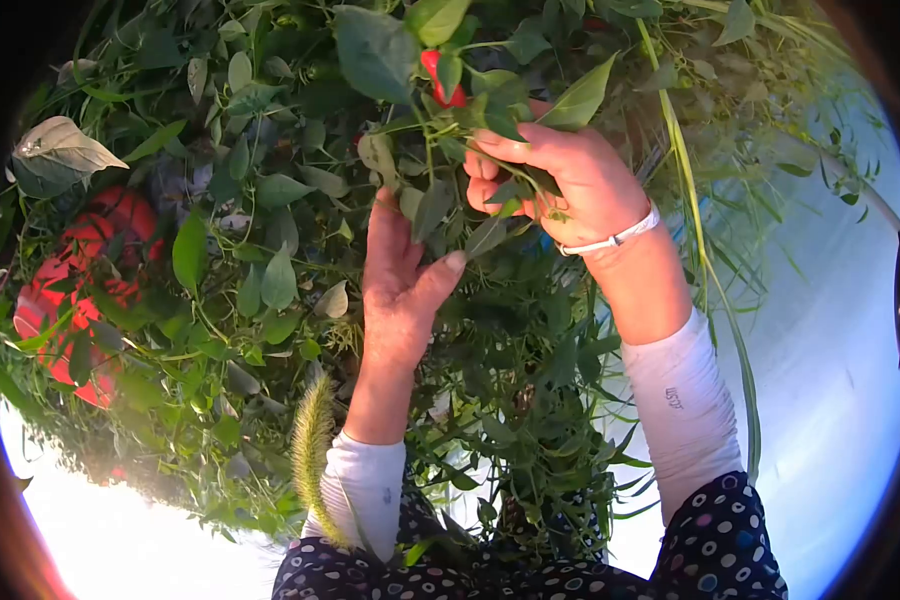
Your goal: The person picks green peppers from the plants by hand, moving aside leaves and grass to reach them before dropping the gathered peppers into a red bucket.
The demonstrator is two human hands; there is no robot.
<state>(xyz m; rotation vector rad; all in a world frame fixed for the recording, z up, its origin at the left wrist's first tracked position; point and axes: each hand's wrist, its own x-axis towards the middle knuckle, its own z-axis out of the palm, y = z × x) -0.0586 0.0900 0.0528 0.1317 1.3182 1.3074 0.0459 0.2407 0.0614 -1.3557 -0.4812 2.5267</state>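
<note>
A red chili pepper (441, 82) hangs among the leaves at the top centre, partly covered by foliage. Just below and right of it, my right hand (582, 180) has its fingers curled round a leafy pepper stem (542, 178). My left hand (398, 275) reaches up into the leaves with its thumb spread away from the fingers. Leaves hide some of its fingertips, and I see nothing gripped in it. One broad green leaf (485, 238) lies close to the left thumb.
Dense foliage (280, 280) surrounds both hands. A red object (75, 290), partly hidden by leaves, lies at the left. A bristly grass seed head (312, 450) stands beside the left forearm. Long grass blades (678, 150) cross near the right wrist. Pale sheeting (820, 330) lies at the right.
</note>
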